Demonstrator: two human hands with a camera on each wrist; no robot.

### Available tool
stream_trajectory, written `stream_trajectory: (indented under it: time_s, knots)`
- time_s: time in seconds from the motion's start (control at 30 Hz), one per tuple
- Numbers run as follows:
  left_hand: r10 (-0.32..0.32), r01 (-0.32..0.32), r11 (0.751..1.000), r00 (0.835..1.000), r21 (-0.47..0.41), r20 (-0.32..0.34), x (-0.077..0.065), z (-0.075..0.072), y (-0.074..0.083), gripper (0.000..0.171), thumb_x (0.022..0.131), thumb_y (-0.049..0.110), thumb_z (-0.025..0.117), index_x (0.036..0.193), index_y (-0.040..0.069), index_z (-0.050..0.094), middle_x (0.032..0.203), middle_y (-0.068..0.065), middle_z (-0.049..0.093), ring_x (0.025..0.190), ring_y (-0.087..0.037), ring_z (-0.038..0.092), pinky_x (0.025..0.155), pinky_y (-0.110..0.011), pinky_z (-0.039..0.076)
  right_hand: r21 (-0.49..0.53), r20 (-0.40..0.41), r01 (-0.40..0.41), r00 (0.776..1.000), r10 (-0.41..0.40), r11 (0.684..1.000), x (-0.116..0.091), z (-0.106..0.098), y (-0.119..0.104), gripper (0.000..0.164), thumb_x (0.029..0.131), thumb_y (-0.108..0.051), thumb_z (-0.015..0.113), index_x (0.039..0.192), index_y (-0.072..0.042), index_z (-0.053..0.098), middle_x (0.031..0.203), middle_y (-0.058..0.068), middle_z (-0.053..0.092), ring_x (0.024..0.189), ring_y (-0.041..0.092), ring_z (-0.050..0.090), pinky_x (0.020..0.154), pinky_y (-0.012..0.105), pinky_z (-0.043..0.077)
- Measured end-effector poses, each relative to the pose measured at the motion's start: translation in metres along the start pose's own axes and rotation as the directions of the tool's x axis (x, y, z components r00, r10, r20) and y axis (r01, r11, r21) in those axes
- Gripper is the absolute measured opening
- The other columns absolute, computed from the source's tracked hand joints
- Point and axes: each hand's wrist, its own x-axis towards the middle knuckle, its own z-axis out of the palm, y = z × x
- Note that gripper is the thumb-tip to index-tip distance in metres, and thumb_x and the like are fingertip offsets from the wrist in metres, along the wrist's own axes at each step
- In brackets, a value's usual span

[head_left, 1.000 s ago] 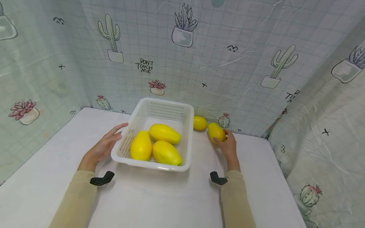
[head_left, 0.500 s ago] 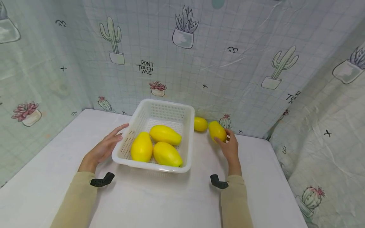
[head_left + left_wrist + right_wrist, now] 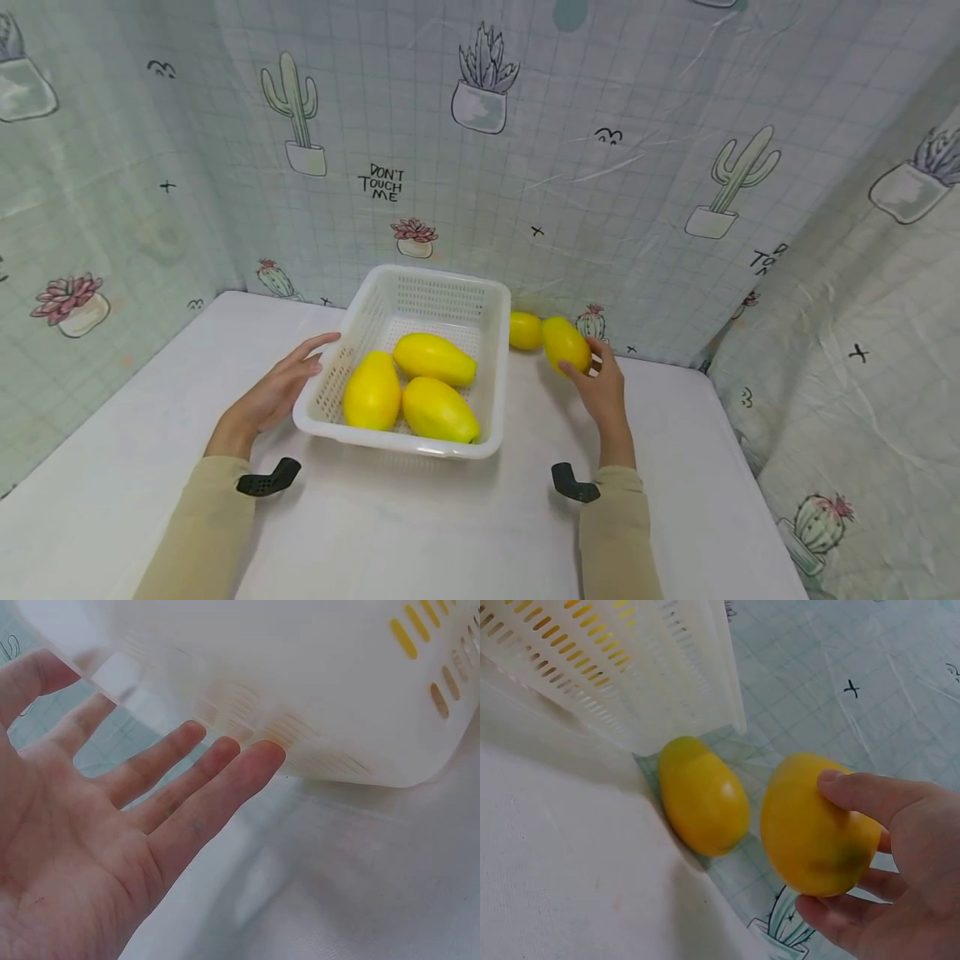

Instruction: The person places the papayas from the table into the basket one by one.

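My right hand [image 3: 602, 393] holds a yellow papaya [image 3: 564, 343], the thumb on one side and fingers on the other. In the right wrist view this papaya [image 3: 814, 832] has a greenish patch and appears slightly raised. Another papaya [image 3: 525, 331] lies just left of it, beside the basket's back right corner and partly hidden by it. The white perforated basket [image 3: 397, 441] contains three more yellow papayas [image 3: 433, 358]. With fingers extended, my left hand [image 3: 272, 395] touches the basket's left side. The left wrist view shows its fingertips [image 3: 262, 754] at the basket wall.
A white-covered table [image 3: 420, 533] lies beneath everything. Right behind it hangs a curtain [image 3: 540, 183] printed with cacti, and more printed cloth closes both sides. Black devices [image 3: 270, 478] are worn at both wrists.
The right hand has raised its papaya slightly and shifted it left, closer to the neighbouring papaya. My left hand and the basket keep their places; the head view tilts slightly.
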Motion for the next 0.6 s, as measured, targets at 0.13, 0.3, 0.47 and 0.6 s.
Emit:
stream_trajectory:
  time_s: [0.13, 0.3, 0.47, 0.6]
  knots:
    - [0.009, -0.009, 1.0, 1.0, 0.0, 0.002, 0.0, 0.0, 0.0, 0.049, 0.099, 0.021, 0.031, 0.145, 0.031, 0.017, 0.152, -0.006, 0.015, 0.12, -0.009, 0.047, 0.09, -0.037, 0.047, 0.003, 0.008, 0.016, 1.0, -0.016, 1.0, -0.003, 0.0, -0.003, 0.072, 0.076, -0.048, 0.067, 0.136, -0.025, 0.036, 0.14, 0.0, 0.04, 0.122, 0.026, 0.042, 0.099, 0.043, 0.041]
    - [0.013, -0.013, 1.0, 1.0, 0.003, 0.002, 0.001, 0.0, -0.001, 0.049, 0.099, 0.02, 0.031, 0.145, 0.03, 0.017, 0.152, -0.005, 0.016, 0.119, -0.01, 0.048, 0.09, -0.037, 0.047, 0.026, 0.009, 0.054, 0.999, -0.054, 0.998, -0.006, 0.001, -0.006, 0.071, 0.076, -0.048, 0.067, 0.135, -0.026, 0.037, 0.139, -0.001, 0.041, 0.121, 0.025, 0.043, 0.099, 0.043, 0.041]
    - [0.011, -0.011, 1.0, 1.0, 0.009, -0.01, 0.001, 0.001, -0.003, 0.049, 0.099, 0.022, 0.033, 0.145, 0.03, 0.017, 0.151, -0.004, 0.018, 0.119, -0.009, 0.047, 0.091, -0.037, 0.047, 0.042, 0.001, 0.085, 0.996, -0.085, 0.995, -0.008, 0.001, -0.01, 0.07, 0.076, -0.047, 0.068, 0.136, -0.025, 0.038, 0.139, -0.001, 0.041, 0.121, 0.025, 0.044, 0.099, 0.043, 0.04]
    - [0.001, 0.0, 1.0, 0.999, 0.021, -0.037, 0.0, 0.001, -0.003, 0.049, 0.099, 0.024, 0.034, 0.145, 0.032, 0.018, 0.151, -0.004, 0.019, 0.119, -0.007, 0.047, 0.091, -0.037, 0.047, 0.031, -0.001, 0.098, 0.995, -0.098, 0.995, -0.009, 0.001, -0.015, 0.071, 0.075, -0.048, 0.068, 0.135, -0.026, 0.038, 0.139, -0.001, 0.041, 0.12, 0.024, 0.045, 0.099, 0.042, 0.041]
